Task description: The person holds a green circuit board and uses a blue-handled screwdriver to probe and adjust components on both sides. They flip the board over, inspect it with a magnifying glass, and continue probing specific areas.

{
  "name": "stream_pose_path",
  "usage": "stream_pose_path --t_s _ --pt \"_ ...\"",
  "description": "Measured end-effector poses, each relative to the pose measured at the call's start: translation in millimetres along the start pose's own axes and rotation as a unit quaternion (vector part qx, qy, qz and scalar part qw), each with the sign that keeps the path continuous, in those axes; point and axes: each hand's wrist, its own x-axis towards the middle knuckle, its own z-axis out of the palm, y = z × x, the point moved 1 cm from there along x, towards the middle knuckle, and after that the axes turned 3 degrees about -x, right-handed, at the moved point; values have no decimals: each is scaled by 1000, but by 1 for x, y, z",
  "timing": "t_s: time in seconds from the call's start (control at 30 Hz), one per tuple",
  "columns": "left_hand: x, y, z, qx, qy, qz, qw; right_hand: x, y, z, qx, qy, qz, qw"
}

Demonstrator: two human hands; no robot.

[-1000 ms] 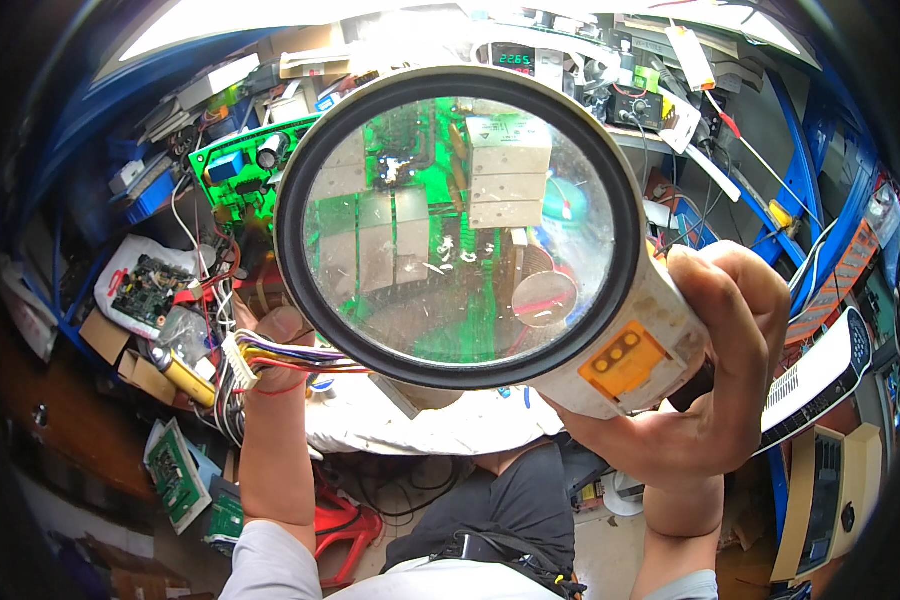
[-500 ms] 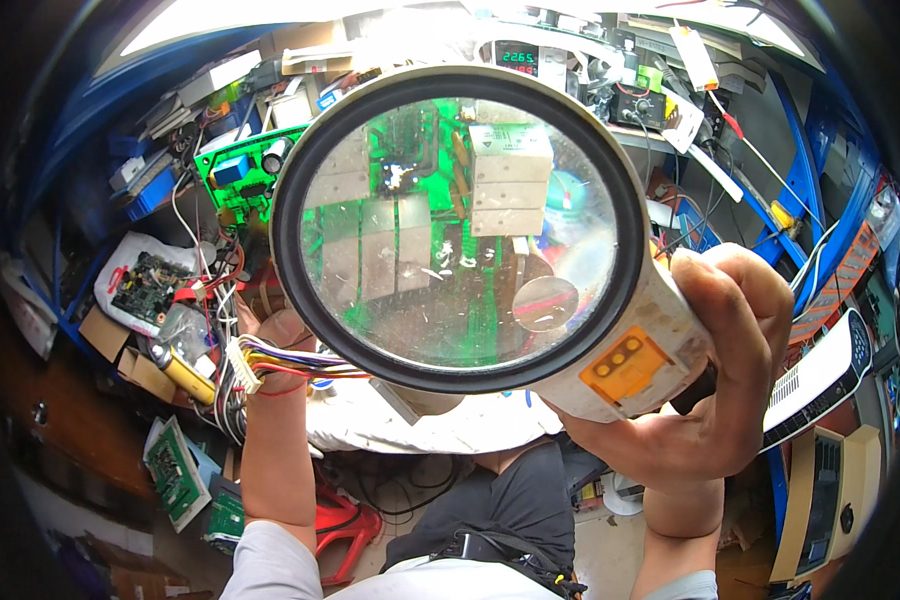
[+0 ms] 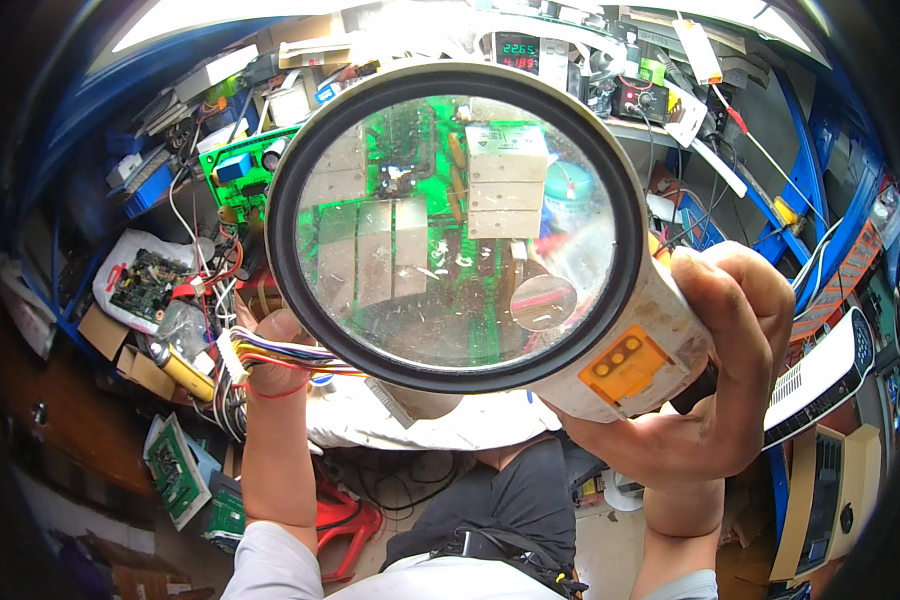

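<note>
A magnifier (image 3: 490, 260) at the frame's centre, gripped by the right hand (image 3: 735, 350).
Green circuit board (image 3: 245, 180) shows through the lens (image 3: 450, 300) and at upper left; the left hand (image 3: 278, 376), left of centre behind coloured wires (image 3: 295, 353), is partly hidden, so its hold cannot be told.

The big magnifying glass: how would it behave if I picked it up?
The magnifying glass would likely feel stiff, its lens set in a thick black rim. It may be head-heavy, since the rim spreads wider than the part gripped by the right hand. The broad, clear lens could scratch.
</note>
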Motion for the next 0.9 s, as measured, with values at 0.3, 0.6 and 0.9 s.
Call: stream_pose_path --t_s 0.3,0.6,0.9 --pt "-13 -1 -1 -6 13 -12 1000 -5 2 4 0 -5 2 1000" --pt "-26 -3 -6 1 21 -27 999 -10 5 8 -4 -19 1 1000" --pt "-36 -2 -8 4 33 -36 999 -15 6 11 -12 -37 15 999"
